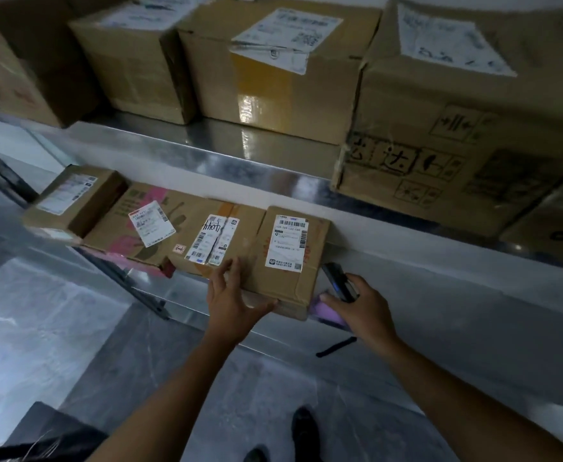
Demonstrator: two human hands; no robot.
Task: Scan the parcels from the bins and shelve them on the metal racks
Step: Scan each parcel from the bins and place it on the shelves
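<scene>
A small brown cardboard parcel [290, 261] with a white barcode label lies on the lower metal shelf [187, 295], at the right end of a row of parcels. My left hand [232, 295] rests on its near left corner, fingers spread over the top and thumb along the front edge. My right hand [356, 305] is just right of the parcel and holds a dark handheld scanner [338, 281], tilted toward the parcel, with a purple glow beneath it.
Left of the parcel lie a labelled box marked by hand [213, 241], a pink-printed box [140, 225] and a smaller box [73, 198]. Large cartons [273, 71] fill the upper metal shelf [227, 161]. A dark bin corner [40, 431] and my shoes [303, 428] are on the grey floor.
</scene>
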